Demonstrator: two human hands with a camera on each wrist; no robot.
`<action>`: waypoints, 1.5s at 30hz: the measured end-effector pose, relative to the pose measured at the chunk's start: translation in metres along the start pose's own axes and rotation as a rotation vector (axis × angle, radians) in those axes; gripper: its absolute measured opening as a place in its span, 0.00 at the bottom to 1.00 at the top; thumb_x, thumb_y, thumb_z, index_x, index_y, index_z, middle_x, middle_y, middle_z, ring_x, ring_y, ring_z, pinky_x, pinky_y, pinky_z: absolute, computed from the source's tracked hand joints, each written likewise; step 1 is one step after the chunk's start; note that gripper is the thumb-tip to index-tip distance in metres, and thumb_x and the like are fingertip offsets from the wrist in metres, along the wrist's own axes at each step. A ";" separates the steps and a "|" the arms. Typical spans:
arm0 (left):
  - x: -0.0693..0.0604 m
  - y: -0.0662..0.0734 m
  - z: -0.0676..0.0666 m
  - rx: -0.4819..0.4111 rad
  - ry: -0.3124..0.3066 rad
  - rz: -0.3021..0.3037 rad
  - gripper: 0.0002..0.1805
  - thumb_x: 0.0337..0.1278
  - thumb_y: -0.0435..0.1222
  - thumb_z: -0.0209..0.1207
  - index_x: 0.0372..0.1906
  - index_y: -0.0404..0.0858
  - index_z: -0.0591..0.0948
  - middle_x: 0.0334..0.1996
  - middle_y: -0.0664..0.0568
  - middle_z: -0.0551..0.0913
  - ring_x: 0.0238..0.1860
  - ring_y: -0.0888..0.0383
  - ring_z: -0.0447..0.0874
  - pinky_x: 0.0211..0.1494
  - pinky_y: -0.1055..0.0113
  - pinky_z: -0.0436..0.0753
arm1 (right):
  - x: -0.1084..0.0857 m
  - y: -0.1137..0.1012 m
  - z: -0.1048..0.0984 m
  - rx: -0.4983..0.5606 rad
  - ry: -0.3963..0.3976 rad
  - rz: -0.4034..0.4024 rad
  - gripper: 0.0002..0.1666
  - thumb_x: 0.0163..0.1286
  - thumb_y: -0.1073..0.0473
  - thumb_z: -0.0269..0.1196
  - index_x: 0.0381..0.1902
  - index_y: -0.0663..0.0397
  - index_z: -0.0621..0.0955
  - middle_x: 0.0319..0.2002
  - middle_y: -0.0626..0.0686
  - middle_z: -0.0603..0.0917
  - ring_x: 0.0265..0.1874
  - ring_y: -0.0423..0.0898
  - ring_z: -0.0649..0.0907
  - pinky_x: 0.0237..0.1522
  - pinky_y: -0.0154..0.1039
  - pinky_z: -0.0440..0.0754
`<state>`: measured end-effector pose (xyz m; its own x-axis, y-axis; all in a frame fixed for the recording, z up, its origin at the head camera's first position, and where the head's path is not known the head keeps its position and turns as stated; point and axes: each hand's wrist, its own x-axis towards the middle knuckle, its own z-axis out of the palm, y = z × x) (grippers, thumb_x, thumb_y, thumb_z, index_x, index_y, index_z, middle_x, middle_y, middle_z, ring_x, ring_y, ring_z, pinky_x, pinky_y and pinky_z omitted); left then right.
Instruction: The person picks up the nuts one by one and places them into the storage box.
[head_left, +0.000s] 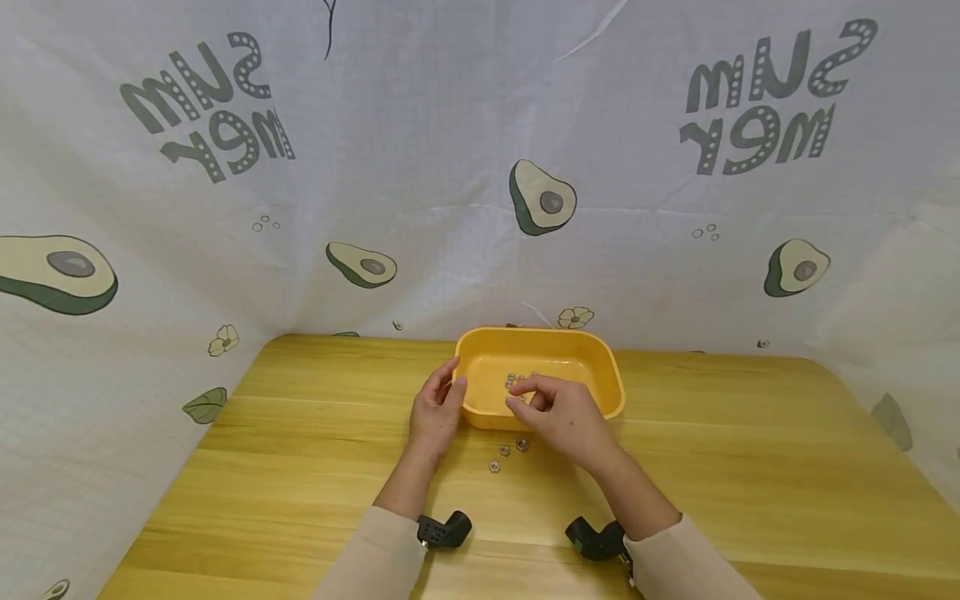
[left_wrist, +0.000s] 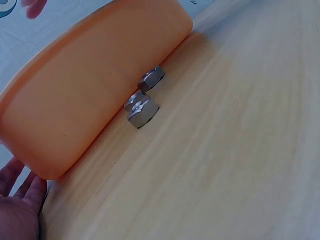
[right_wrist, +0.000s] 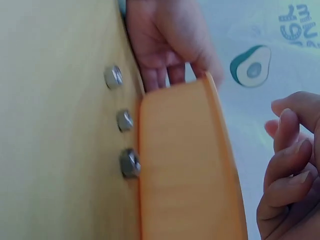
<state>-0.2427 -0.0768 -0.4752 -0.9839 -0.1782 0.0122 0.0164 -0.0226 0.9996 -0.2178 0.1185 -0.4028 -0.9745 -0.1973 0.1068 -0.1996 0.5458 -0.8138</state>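
Observation:
A yellow plastic box [head_left: 543, 421] sits at the back of the table with several small metal nuts [head_left: 512, 379] inside. My left hand [head_left: 435, 417] rests against its left end, fingers fairly straight along the wall and thumb at the rim; the left wrist view shows those fingertips touching the corner. Over the near side of the box hangs my right hand [head_left: 566, 417], thumb and index finger bent toward each other. Between these fingertips [right_wrist: 282, 106] I see no nut. Three hex nuts lie on the table before the box, including one nearest the front [head_left: 494, 467].
The wood-grain table [head_left: 300, 467] extends to both sides of the box. A white cloth [head_left: 450, 167] printed with avocados hangs behind it. Each wrist carries a black camera mount, the left one [head_left: 446, 530] and the right one [head_left: 596, 539].

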 end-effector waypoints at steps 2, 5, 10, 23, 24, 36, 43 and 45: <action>0.000 0.000 0.000 0.005 0.002 0.003 0.23 0.74 0.41 0.58 0.70 0.45 0.77 0.73 0.44 0.73 0.74 0.45 0.71 0.74 0.50 0.74 | -0.005 -0.001 0.003 0.012 -0.024 0.011 0.07 0.65 0.56 0.73 0.40 0.48 0.89 0.19 0.47 0.79 0.17 0.43 0.73 0.20 0.31 0.70; 0.001 -0.001 -0.001 0.009 0.006 0.005 0.23 0.74 0.41 0.58 0.69 0.46 0.77 0.73 0.44 0.73 0.74 0.45 0.71 0.75 0.50 0.73 | -0.011 -0.001 0.009 0.027 -0.069 0.011 0.05 0.65 0.57 0.73 0.39 0.47 0.89 0.19 0.47 0.79 0.16 0.41 0.73 0.18 0.30 0.68; 0.001 -0.001 -0.002 0.013 0.003 0.000 0.23 0.74 0.42 0.58 0.70 0.46 0.77 0.73 0.45 0.73 0.74 0.45 0.71 0.75 0.50 0.73 | -0.016 0.001 0.015 0.022 -0.160 0.013 0.04 0.65 0.59 0.72 0.38 0.49 0.89 0.19 0.46 0.78 0.17 0.40 0.72 0.19 0.28 0.66; 0.001 0.000 -0.002 0.008 -0.006 -0.004 0.23 0.74 0.43 0.57 0.70 0.47 0.76 0.74 0.46 0.71 0.76 0.46 0.68 0.77 0.50 0.71 | -0.022 0.020 0.024 -0.086 -0.380 0.004 0.07 0.64 0.54 0.72 0.39 0.45 0.88 0.20 0.44 0.79 0.18 0.39 0.74 0.18 0.30 0.68; 0.001 0.001 -0.002 0.007 -0.005 -0.005 0.23 0.74 0.42 0.57 0.70 0.47 0.76 0.74 0.45 0.71 0.76 0.46 0.68 0.77 0.50 0.71 | -0.022 0.021 0.025 -0.101 -0.385 0.002 0.06 0.64 0.54 0.72 0.39 0.44 0.88 0.20 0.44 0.79 0.18 0.39 0.74 0.18 0.30 0.68; 0.001 -0.001 -0.002 0.007 -0.003 0.011 0.24 0.74 0.43 0.58 0.70 0.47 0.76 0.74 0.46 0.72 0.76 0.46 0.68 0.77 0.50 0.71 | -0.024 0.028 0.036 -0.163 -0.363 -0.038 0.05 0.61 0.55 0.73 0.36 0.42 0.87 0.18 0.42 0.77 0.16 0.37 0.72 0.17 0.30 0.67; 0.000 -0.001 -0.001 0.004 -0.004 0.008 0.23 0.74 0.43 0.58 0.70 0.47 0.76 0.74 0.46 0.72 0.75 0.46 0.69 0.76 0.50 0.72 | -0.026 0.030 0.040 -0.184 -0.340 -0.056 0.04 0.61 0.55 0.73 0.31 0.41 0.86 0.18 0.41 0.77 0.17 0.37 0.73 0.19 0.31 0.68; 0.000 -0.001 0.000 0.002 -0.003 0.006 0.23 0.74 0.42 0.58 0.70 0.47 0.76 0.74 0.46 0.72 0.75 0.47 0.69 0.76 0.50 0.72 | -0.026 0.030 0.040 -0.194 -0.335 -0.067 0.04 0.61 0.55 0.73 0.31 0.41 0.85 0.17 0.40 0.77 0.17 0.36 0.73 0.19 0.30 0.68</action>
<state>-0.2427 -0.0772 -0.4763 -0.9842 -0.1759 0.0187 0.0224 -0.0192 0.9996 -0.1944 0.1077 -0.4527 -0.8774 -0.4756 -0.0624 -0.3089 0.6597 -0.6851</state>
